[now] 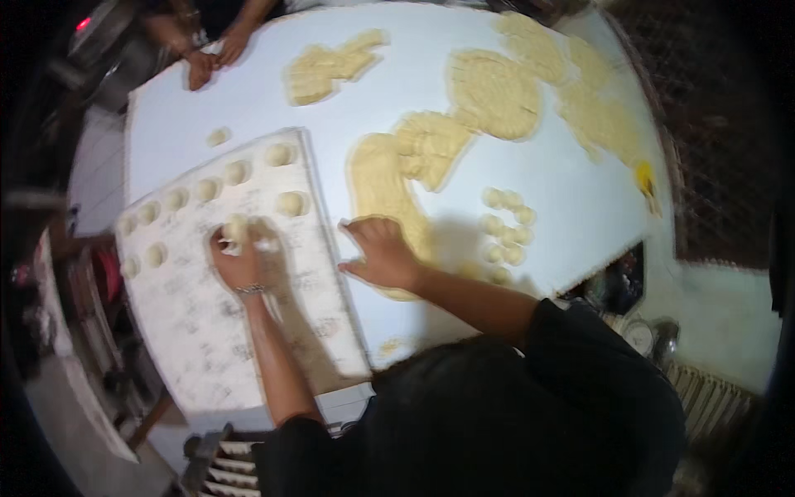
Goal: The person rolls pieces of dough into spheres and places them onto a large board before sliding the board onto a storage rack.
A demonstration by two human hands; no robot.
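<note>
My left hand [238, 263] is over the floured white board, its fingers curled around a pale dough ball [236, 227]. A metal bracelet circles that wrist. Along the board's far side runs a row of round dough balls [206, 189], and a few more, such as one dough ball [290, 204] to the right, sit nearer me. Beyond the board's right edge, my right hand [381, 248] is spread with nothing visible in it. It lies beside a long flattened strip of yellowish dough [385, 178], partly covering its near end.
The floured board [207, 331] rests at the left of a large white table [571, 248]. Larger dough sheets [494, 94] lie on the far side. Several small dough balls [507, 228] cluster to the right. A yellow-ended tool [645, 178] is near the right edge. Another person's hands [217, 62] touch the far left edge.
</note>
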